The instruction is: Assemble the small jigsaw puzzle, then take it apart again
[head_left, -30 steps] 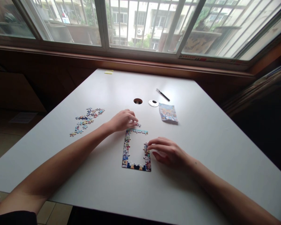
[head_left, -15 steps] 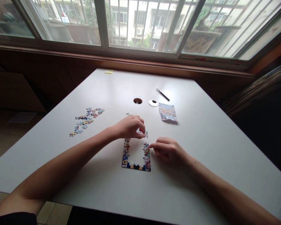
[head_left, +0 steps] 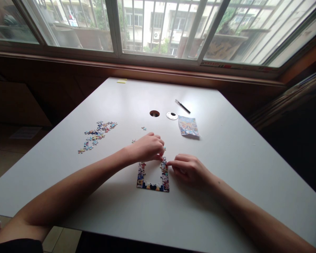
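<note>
A partly built jigsaw frame lies on the white table in front of me. My left hand is curled over the frame's top edge, fingers pinched on a strip of joined puzzle pieces that it mostly hides. My right hand rests beside the frame's right side, fingers bent, fingertips touching the upper end of that side. Two single pieces lie loose just beyond my left hand.
A heap of loose puzzle pieces lies at the left. A cable hole, its round cover, a printed puzzle bag and a pen lie farther back. A yellow note sits near the far edge under the window.
My left hand has slid the frame's top strip toward me, down onto the frame's sides. Loose pieces it covered now show. My right hand curled and stayed by the right side.
</note>
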A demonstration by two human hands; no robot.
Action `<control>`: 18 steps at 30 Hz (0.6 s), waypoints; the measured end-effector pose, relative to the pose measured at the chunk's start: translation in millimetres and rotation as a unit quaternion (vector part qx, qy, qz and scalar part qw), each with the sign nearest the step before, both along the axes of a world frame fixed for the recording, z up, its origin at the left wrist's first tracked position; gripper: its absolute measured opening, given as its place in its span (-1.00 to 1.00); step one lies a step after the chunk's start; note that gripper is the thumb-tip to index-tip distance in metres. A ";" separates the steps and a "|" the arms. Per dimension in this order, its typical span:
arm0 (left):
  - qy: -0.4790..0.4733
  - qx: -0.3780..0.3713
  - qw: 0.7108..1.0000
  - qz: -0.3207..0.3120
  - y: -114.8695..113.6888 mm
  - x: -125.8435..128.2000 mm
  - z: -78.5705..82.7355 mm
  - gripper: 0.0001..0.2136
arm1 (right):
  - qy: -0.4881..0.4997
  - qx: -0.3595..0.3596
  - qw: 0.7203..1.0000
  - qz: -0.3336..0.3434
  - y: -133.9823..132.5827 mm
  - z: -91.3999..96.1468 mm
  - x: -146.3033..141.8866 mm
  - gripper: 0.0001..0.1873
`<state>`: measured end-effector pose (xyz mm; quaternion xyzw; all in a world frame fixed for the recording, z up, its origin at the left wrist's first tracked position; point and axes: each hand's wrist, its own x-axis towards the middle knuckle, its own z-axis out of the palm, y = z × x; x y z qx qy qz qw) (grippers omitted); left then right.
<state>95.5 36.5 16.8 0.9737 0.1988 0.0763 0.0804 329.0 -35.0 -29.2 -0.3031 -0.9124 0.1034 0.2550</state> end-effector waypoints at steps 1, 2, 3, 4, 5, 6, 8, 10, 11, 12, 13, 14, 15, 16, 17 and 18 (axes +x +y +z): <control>-0.001 0.001 1.000 0.000 -0.5 0.7 -0.3 -0.88 | -0.001 0.001 1.000 0.000 0.1 -0.5 0.5 -0.75; -0.003 0.002 1.000 -0.001 -0.9 1.3 -0.5 -0.88 | -0.001 0.001 1.000 -0.001 0.1 -0.9 0.8 -0.75; -0.003 0.003 1.000 -0.002 -1.0 1.8 -0.8 -0.88 | -0.002 0.002 1.000 -0.001 0.1 -1.0 1.1 -0.75; -0.003 0.003 1.000 -0.002 -1.0 2.0 -0.9 -0.88 | -0.003 0.001 1.000 -0.001 0.1 -1.0 1.2 -0.75; -0.001 0.003 1.000 -0.002 -0.9 2.0 -0.8 -0.88 | -0.003 -0.001 1.000 -0.001 0.1 -1.0 1.2 -0.75; 0.001 0.002 1.000 -0.002 -0.6 1.7 -0.4 -0.87 | -0.003 -0.003 1.000 -0.001 0.0 -0.8 1.1 -0.74; 0.003 -0.003 1.000 -0.003 0.1 0.4 1.1 -0.87 | -0.003 -0.007 1.000 -0.002 -0.1 -0.8 0.9 -0.74; -0.001 -0.013 1.000 -0.008 0.7 -1.5 3.5 -0.90 | -0.001 -0.010 1.000 -0.001 -0.1 -1.1 0.9 -0.74; -0.004 -0.018 1.000 -0.012 0.9 -2.3 4.8 -0.94 | -0.001 -0.012 1.000 0.000 -0.1 -1.2 0.9 -0.74; -0.006 -0.024 1.000 -0.017 1.0 -2.9 5.9 -0.97 | -0.001 -0.014 1.000 0.000 -0.1 -1.3 1.0 -0.74; -0.007 -0.028 0.999 -0.023 1.0 -3.2 6.8 -0.97 | 0.000 -0.014 1.000 0.001 0.0 -1.2 1.1 -0.74; -0.006 -0.031 0.999 -0.029 0.9 -3.4 7.4 -0.94 | 0.000 -0.014 1.000 0.002 0.2 -1.1 1.2 -0.74; -0.004 -0.033 0.999 -0.036 0.7 -3.3 7.7 -0.92 | 0.000 -0.012 1.000 0.002 0.3 -1.0 1.2 -0.74; 0.001 -0.033 0.999 -0.041 0.2 -3.0 7.7 -0.90 | 0.000 -0.010 1.000 0.002 0.4 -0.9 1.2 -0.75; 0.006 -0.031 0.998 -0.047 -0.4 -2.6 7.6 -0.89 | 0.000 -0.009 1.000 0.002 0.5 -0.8 1.2 -0.75; 0.011 -0.024 0.998 -0.052 -1.5 -2.2 7.3 -0.87 | 0.000 -0.008 1.000 0.002 0.5 -0.8 1.1 -0.75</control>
